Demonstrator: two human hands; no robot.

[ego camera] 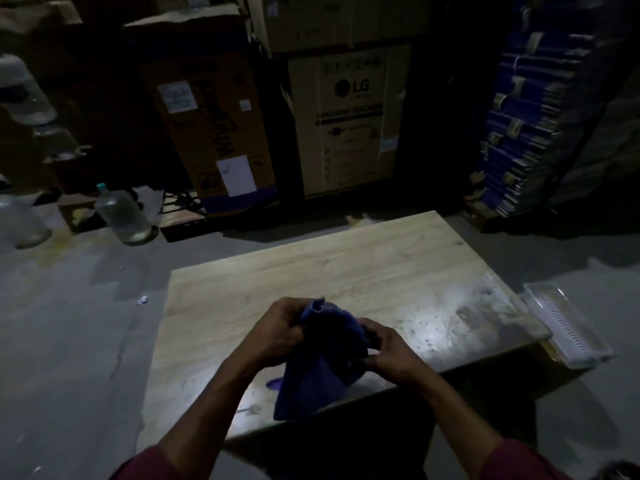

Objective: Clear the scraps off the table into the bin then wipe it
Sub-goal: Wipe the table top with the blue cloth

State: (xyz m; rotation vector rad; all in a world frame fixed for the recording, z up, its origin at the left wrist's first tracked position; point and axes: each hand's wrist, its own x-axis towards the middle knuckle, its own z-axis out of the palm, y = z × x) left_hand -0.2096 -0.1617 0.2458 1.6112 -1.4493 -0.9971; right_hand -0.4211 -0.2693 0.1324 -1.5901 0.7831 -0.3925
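A blue cloth (313,372) hides the fingertips of both hands; dark cartons (214,109) behind lose their tops to the frame's edge (small print unreadable), and a clear tray's (568,327) contents stay indistinct.

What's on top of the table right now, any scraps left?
No loose scraps show on the table, only smudges and scratch marks near its right side. Both hands, left and right, grip a blue cloth above the near edge; the patch it covers can't be checked.

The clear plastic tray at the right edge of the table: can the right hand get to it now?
Probably not at once: the right hand grips the blue cloth together with the left hand. Nothing lies between it and the tray.
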